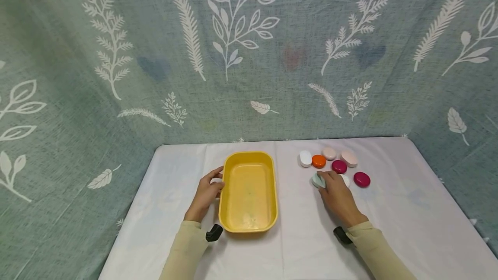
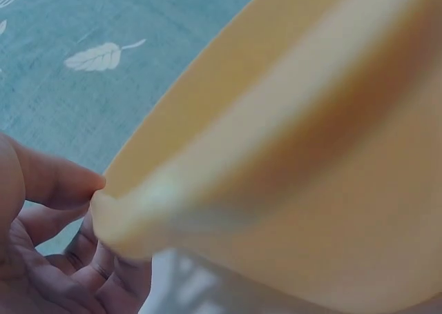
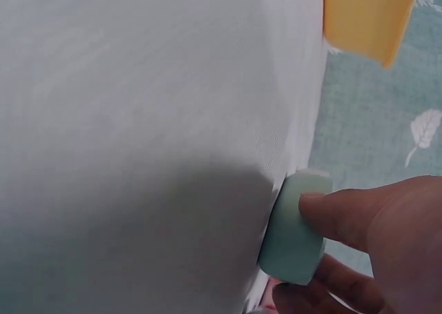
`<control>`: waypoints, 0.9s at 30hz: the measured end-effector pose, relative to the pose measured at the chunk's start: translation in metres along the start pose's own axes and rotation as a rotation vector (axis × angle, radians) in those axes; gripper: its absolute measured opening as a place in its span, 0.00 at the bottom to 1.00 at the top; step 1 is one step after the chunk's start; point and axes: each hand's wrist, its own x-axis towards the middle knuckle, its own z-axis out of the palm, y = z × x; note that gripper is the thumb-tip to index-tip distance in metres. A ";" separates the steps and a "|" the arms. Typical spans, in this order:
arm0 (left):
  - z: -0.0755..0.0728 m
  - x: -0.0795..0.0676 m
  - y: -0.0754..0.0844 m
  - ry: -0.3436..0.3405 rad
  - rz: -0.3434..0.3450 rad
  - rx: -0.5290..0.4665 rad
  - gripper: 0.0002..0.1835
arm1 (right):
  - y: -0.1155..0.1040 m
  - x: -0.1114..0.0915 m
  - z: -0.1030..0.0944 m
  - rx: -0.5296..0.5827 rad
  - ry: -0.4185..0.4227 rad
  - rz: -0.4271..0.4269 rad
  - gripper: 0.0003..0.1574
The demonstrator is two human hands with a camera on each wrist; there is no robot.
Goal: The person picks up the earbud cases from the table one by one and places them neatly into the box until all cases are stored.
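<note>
My left hand is at the left side of a yellow rectangular tray, thumb and fingers pinching its rim. In the left wrist view the thumb and fingers meet at the tray's edge. My right hand pinches a pale green bar of soap between thumb and fingers, low over the white cloth. Part of a white soap shows behind that hand, the rest hidden. Just beyond lie a dark red soap and an orange soap.
A white oval soap, two pale pink soaps, one beside the other, and another dark red soap lie at the back right. A white cloth covers the table. Green leaf-patterned curtains stand behind and at both sides.
</note>
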 end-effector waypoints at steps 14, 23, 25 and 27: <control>0.001 -0.004 0.002 -0.004 0.012 -0.024 0.31 | -0.026 0.009 0.002 0.114 0.073 -0.154 0.33; 0.001 -0.004 0.003 0.001 -0.002 -0.034 0.31 | -0.058 0.017 -0.005 0.186 0.074 -0.206 0.32; 0.001 -0.005 0.004 -0.003 0.004 -0.037 0.31 | -0.065 0.020 -0.005 0.207 0.069 -0.217 0.32; 0.001 -0.005 0.005 -0.006 0.006 -0.039 0.30 | -0.072 0.023 -0.005 0.222 0.069 -0.235 0.32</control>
